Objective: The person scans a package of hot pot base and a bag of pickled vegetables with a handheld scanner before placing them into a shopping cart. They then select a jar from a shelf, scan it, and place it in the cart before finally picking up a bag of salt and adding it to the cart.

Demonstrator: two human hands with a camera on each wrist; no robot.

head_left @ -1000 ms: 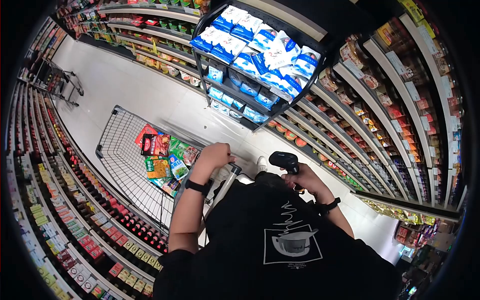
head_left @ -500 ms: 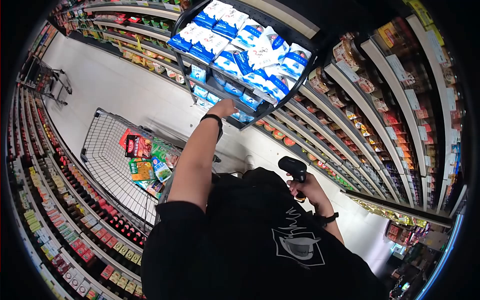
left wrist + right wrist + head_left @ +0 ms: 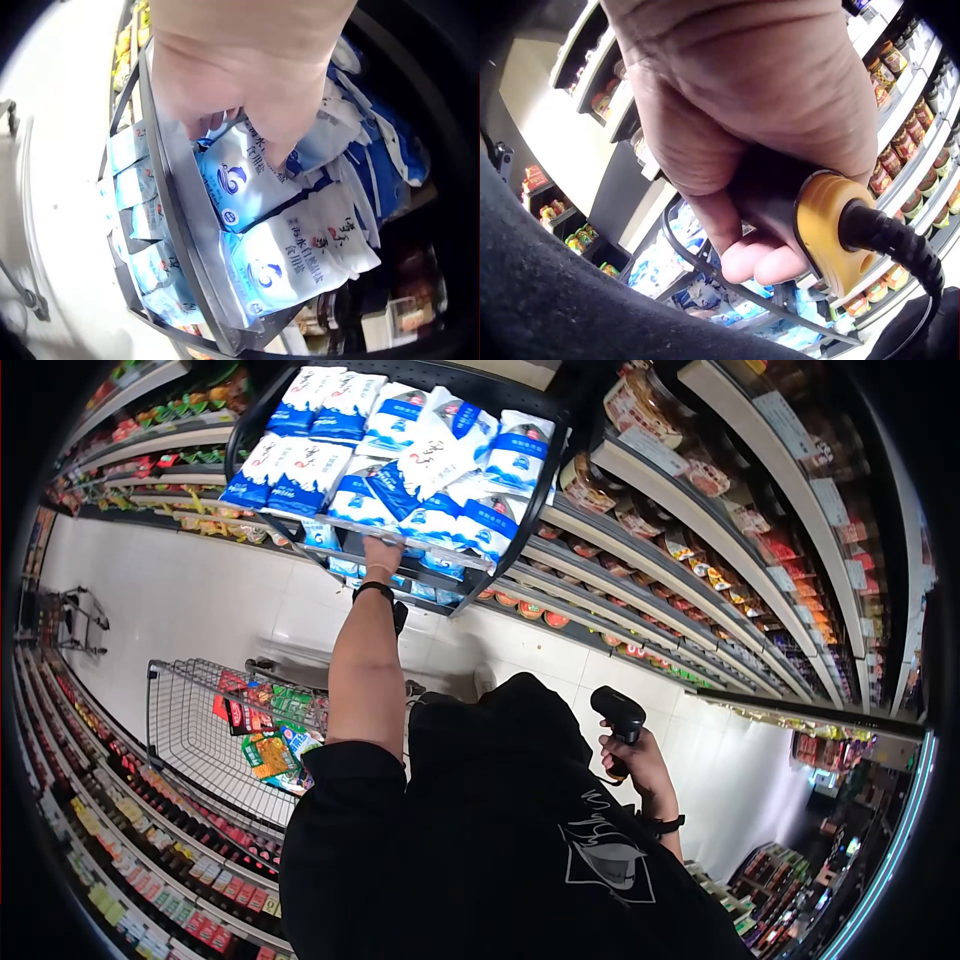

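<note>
White and blue bags [image 3: 355, 490] lie in rows on the top tray of a black display rack. At the tray's front edge, my left hand [image 3: 383, 555] reaches in. Seen from the left wrist, that hand [image 3: 247, 82] pinches a white and blue bag [image 3: 244, 176], thumb on its printed face and fingers curled at its far edge; the fingertips are partly hidden. Another such bag [image 3: 300, 259] lies beside it. My right hand [image 3: 640, 760] grips a black handheld device [image 3: 618, 710]; its yellow end [image 3: 829, 225] with a black cable shows below the right hand [image 3: 742, 112].
A wire shopping cart [image 3: 185, 745] holding several colourful packets [image 3: 270, 755] stands at the left. Another cart [image 3: 75, 622] is farther off in the aisle. Stocked shelves [image 3: 690, 575] run along both sides, and pale floor [image 3: 180, 585] lies between them.
My left hand has left the cart handle and moved forward to the bags on the rack. The rack is closer in view. My right hand still grips the black device.
</note>
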